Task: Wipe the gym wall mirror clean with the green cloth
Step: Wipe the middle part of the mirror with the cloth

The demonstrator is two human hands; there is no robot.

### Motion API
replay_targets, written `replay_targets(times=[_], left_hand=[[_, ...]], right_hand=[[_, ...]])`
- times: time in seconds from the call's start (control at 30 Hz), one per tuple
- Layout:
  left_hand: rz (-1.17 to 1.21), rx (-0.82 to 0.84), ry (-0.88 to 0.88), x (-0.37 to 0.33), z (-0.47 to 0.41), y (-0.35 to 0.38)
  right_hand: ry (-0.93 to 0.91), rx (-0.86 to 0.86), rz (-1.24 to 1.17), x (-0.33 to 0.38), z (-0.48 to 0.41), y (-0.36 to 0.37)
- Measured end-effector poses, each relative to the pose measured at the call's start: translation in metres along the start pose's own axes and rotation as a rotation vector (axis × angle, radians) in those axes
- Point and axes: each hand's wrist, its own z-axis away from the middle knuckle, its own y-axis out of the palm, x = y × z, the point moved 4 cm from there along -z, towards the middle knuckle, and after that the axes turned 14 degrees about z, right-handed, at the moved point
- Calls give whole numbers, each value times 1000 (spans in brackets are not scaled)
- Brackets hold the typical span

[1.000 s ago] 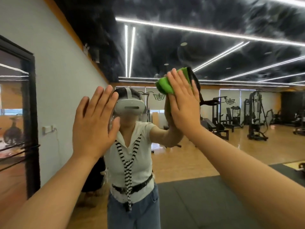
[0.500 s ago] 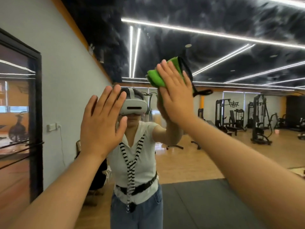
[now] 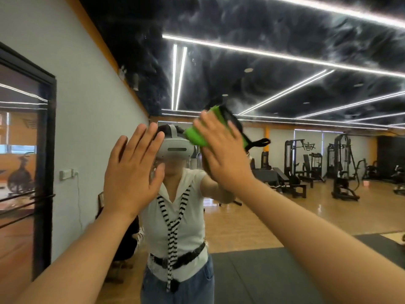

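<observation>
The wall mirror (image 3: 285, 216) fills the view ahead and reflects the gym and a person in a white headset. My right hand (image 3: 221, 150) lies flat, fingers straight, pressing the green cloth (image 3: 197, 137) against the glass at head height. The cloth pokes out above and left of my fingers, and a black strap (image 3: 252, 142) hangs from its right side. My left hand (image 3: 131, 172) is raised to the left of it, palm toward the mirror, fingers spread and holding nothing. Whether the left palm touches the glass I cannot tell.
A grey side wall (image 3: 92, 128) with a black-framed glass door (image 3: 43, 172) runs along the left. Reflected weight machines (image 3: 341, 167) and benches stand at the right, over a wooden floor and a dark mat (image 3: 274, 277).
My right hand has slid the green cloth left across the mirror, then a little down. My left hand stays raised flat in much the same place.
</observation>
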Motion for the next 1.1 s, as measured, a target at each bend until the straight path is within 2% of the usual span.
replay_targets(times=[0.1, 0.13, 0.17, 0.2, 0.27, 0.33, 0.37, 0.47, 0.57, 0.63, 0.67, 0.7, 0.8, 0.83, 0.87, 0.93, 1.1], left_hand=[[9, -4, 1, 1, 0, -1], [7, -6, 1, 1, 0, 0], [4, -10, 1, 1, 1, 0], [4, -13, 5, 1, 1, 1], [2, -11, 7, 2, 0, 1], [1, -9, 6, 2, 0, 1], [5, -10, 5, 2, 1, 1], [23, -8, 26, 2, 1, 0], [22, 1, 30, 2, 2, 0], [23, 0, 16, 1, 2, 1], [24, 3, 12, 1, 2, 1], [22, 7, 10, 1, 2, 1], [7, 19, 5, 2, 1, 1], [7, 16, 5, 1, 1, 1], [13, 10, 6, 0, 1, 1], [27, -2, 10, 0, 0, -1], [20, -6, 8, -4, -2, -4]], right_hand=[[-395, 114, 123, -9, 13, 0], [-490, 129, 167, -23, 7, -3], [-510, 123, 201, -38, -4, -6], [-444, 93, 205, -52, -16, -10], [-161, 5, 134, -59, -35, -17], [96, -76, 57, -25, -32, -7], [111, -90, 51, 0, -19, 2], [-218, -78, 92, 53, 34, 24], [-597, 15, 152, 34, 50, 23], [-735, 64, 162, 7, 29, 14], [-691, 52, 167, -6, 11, 8], [-564, 14, 149, -15, -6, 3], [65, -117, 12, 2, -23, 2], [188, -139, 2, 22, -17, 10], [232, -161, 24, 42, -7, 16], [167, -156, 87, 74, 16, 29], [55, -164, 125, 87, 44, 34]])
